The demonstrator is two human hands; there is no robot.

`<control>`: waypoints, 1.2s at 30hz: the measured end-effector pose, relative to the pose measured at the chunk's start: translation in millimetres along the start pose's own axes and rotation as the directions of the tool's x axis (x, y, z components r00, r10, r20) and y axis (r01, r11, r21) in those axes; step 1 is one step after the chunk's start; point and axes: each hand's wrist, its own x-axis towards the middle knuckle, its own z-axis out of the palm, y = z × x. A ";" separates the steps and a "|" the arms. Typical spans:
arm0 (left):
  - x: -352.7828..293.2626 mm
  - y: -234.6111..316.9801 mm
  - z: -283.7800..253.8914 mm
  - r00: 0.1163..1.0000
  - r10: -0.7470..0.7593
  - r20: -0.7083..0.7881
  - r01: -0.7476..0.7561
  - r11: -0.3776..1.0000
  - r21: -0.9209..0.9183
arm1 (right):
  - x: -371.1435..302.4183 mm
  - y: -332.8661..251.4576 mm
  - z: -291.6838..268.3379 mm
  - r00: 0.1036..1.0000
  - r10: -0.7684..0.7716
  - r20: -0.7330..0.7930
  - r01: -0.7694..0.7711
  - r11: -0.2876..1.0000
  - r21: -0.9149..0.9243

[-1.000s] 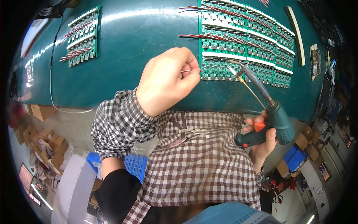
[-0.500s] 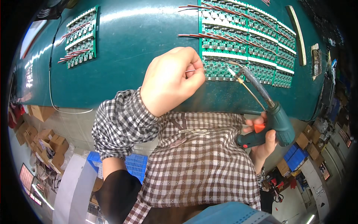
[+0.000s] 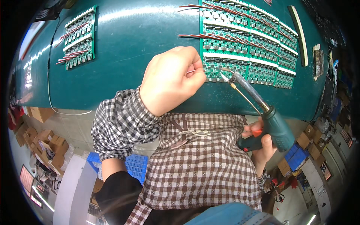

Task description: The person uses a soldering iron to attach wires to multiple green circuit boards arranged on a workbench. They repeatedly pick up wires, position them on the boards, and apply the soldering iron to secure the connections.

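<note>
Circuit boards [image 3: 225,45] fill the right half of a green worktop [image 3: 120,78], set in three columns side by side and reaching toward its near edge; the single boards are too small to count. Two main bundles of red and dark wires [image 3: 215,36] cross them, with a third partly visible at the far side. One smaller panel [image 3: 77,48], bearing two wire bundles, lies toward the worktop's left end. One pale strip [image 3: 299,37] and one block [image 3: 318,63] lie by the right edge.

A worker's left hand [image 3: 170,80], back upward and fingers curled, pinches one thin wire [image 3: 190,71] between thumb and forefinger at the boards' left edge; the forearm rises from below in a checked sleeve [image 3: 122,123]. The right hand [image 3: 263,152], thumb raised, is wrapped around the grip of one soldering gun [image 3: 279,129] just off the near edge. Its barrel slants up and leftward, tip over the nearest row; contact cannot be told.
</note>
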 end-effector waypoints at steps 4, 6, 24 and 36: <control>-0.1 1.1 0.2 1.000 0.010 -0.013 -0.010 1.000 -0.006 | 1.0 -3.4 9.1 0.999 -0.001 -0.037 -0.003 0.994 -0.112; -0.2 0.8 0.1 1.000 0.011 -0.016 -0.011 1.000 -0.008 | 1.5 -4.4 10.8 1.000 -0.004 -0.024 0.000 0.991 -0.135; 2.1 -1.0 -2.9 1.000 0.011 0.021 -0.011 0.999 -0.031 | 1.1 -9.2 18.1 0.999 0.044 0.001 -0.044 0.998 -0.042; 2.5 -1.0 -1.7 1.000 0.006 0.015 -0.005 0.999 -0.049 | 2.4 -7.2 22.2 0.999 0.028 -0.035 -0.034 0.984 -0.177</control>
